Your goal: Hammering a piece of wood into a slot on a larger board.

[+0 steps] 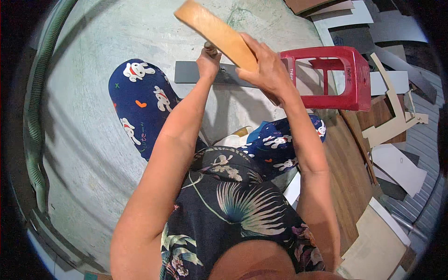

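Note:
My right hand is closed around one end of a thick, light-coloured wooden bar. The bar is raised and slants up to the left, its far end beyond my left hand. My left hand makes a fist around a short upright tool with a rounded, dull metallic top; its lower part is hidden in the fist. Beneath both hands runs a narrow dark grey board, partly covered by my right hand. Whether the tool touches the board, I cannot tell.
A red plastic stool stands just right of my right hand. Farther right are piled board offcuts and a brown wooden panel. A ribbed green hose runs along the left over the concrete floor. My knees flank the work.

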Tool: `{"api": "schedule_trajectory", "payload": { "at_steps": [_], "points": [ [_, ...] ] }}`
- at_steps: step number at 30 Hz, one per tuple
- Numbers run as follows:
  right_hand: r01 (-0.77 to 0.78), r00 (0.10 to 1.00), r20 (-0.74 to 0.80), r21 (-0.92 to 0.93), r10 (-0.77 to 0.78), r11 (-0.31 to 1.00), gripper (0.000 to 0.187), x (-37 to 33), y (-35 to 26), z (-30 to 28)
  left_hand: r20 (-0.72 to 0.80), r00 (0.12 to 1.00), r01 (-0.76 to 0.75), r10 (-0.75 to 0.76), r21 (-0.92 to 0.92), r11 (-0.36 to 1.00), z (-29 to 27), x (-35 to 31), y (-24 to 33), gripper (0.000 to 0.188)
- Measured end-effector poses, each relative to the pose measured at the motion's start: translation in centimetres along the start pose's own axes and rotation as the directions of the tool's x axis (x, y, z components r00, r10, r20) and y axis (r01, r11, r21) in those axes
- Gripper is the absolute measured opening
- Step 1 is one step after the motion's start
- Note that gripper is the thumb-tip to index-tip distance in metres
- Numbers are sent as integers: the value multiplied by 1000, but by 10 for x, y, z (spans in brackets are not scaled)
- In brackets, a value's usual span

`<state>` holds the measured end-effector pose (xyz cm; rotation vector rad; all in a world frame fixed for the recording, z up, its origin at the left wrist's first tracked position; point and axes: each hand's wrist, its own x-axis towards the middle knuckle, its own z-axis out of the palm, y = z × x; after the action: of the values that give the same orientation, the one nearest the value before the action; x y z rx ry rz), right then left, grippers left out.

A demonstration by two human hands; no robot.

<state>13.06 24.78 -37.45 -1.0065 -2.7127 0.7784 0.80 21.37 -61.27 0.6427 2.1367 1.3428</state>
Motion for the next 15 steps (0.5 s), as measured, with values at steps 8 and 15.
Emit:
{"api": "schedule_trajectory", "payload": {
  "at_steps": [8, 15],
  "points": [
    [-141, 968, 186, -154, 169, 978, 74, 10, 10, 13, 16, 998, 61, -61, -47, 997, -1, -6, 3, 41],
    [-37, 998, 45, 0, 37, 999, 80, 7, 7, 28, -1, 998, -56, 56, 8, 998, 0, 5, -12, 41]
  ]
}}
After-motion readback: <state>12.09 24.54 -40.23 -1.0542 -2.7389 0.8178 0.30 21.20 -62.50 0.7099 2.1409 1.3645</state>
